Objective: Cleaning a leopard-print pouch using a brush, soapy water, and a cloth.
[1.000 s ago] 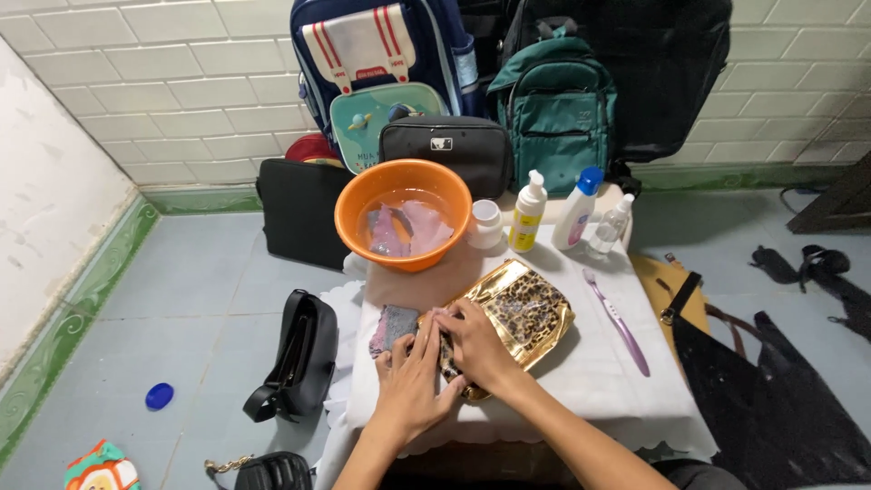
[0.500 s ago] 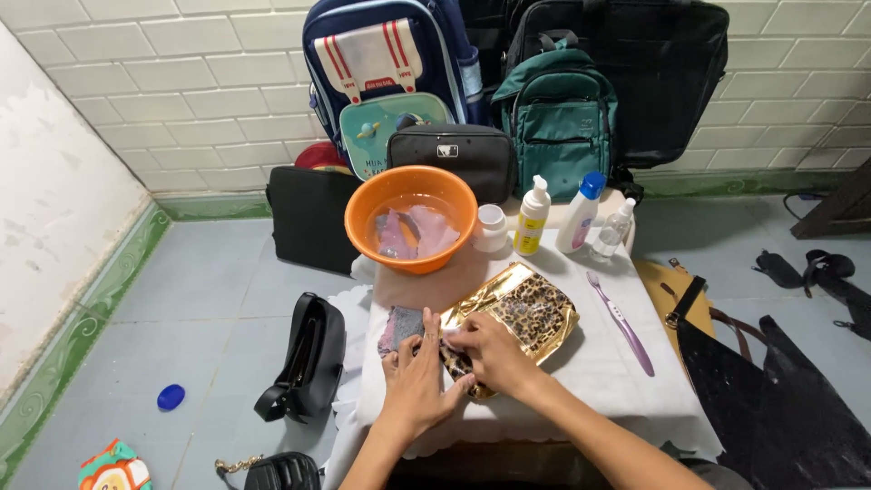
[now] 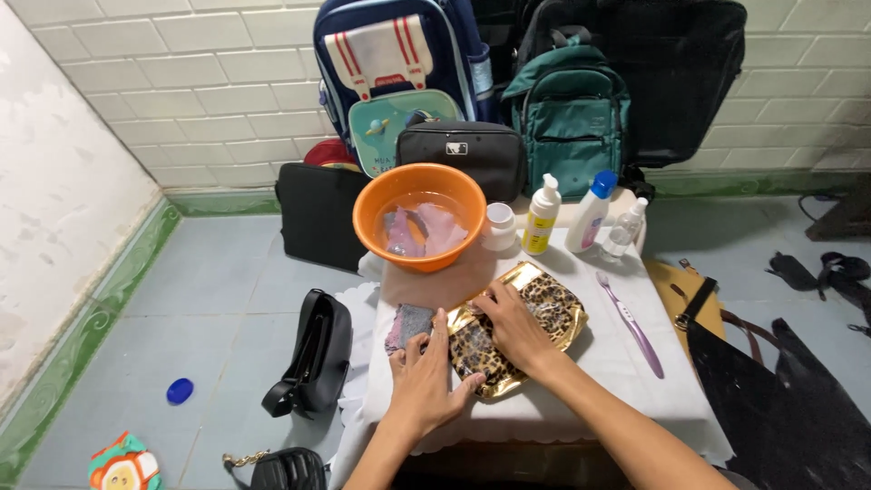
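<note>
The orange basin (image 3: 420, 216), holding water and pink cloth, is sitting just behind the leopard-print gold pouch (image 3: 515, 331) near the table's (image 3: 581, 399) back edge; a hard shove on the pouch is risking a tip or splash, I judge. The left hand (image 3: 426, 381) is pressing the pouch's near-left corner, fingers together and flat. The right hand (image 3: 513, 322) is lying across its top, fingers spread, gripping nothing. Right of the basin, a yellow-labelled pump bottle (image 3: 543, 218), a white blue-capped bottle (image 3: 588, 213) and a small clear bottle (image 3: 624, 231) are standing. A purple toothbrush (image 3: 631, 325) is lying right of the pouch.
</note>
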